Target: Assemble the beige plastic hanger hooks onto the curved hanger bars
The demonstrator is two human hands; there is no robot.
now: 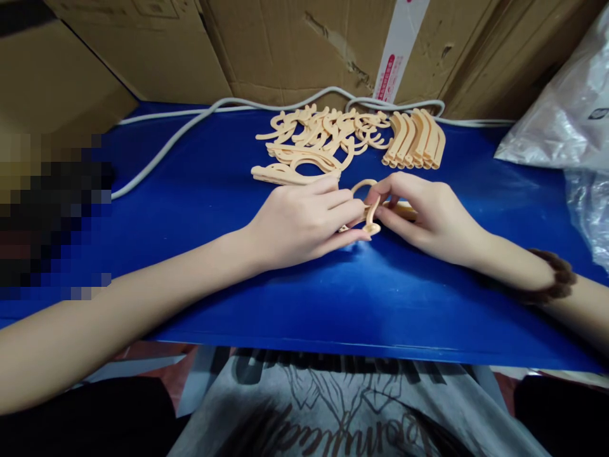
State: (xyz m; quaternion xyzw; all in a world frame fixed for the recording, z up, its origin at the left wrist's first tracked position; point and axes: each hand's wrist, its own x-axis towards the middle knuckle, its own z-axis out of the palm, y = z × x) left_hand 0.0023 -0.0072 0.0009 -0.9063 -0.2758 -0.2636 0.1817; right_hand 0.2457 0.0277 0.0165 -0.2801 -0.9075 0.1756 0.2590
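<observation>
Cream plastic pieces (372,219) with a curved hook are held between both hands, just above the blue table. My left hand (311,219) has its fingers closed round the left part of them. From the right, my right hand (423,212) pinches them near the hook with thumb and fingertips, and a longer cream part shows behind its thumb. Behind my left hand lie flat cream hanger-like pieces (285,172). A loose pile of curved cream hooks (328,127) is farther back. To its right, several curved cream arms (413,139) stand side by side in a row.
The blue table (285,304) has its front edge near my body. A white cable (176,136) runs along its back. Cardboard boxes (285,51) stand behind, and a clear plastic bag (556,101) sits at the right. Something dark and pixelated is at the left.
</observation>
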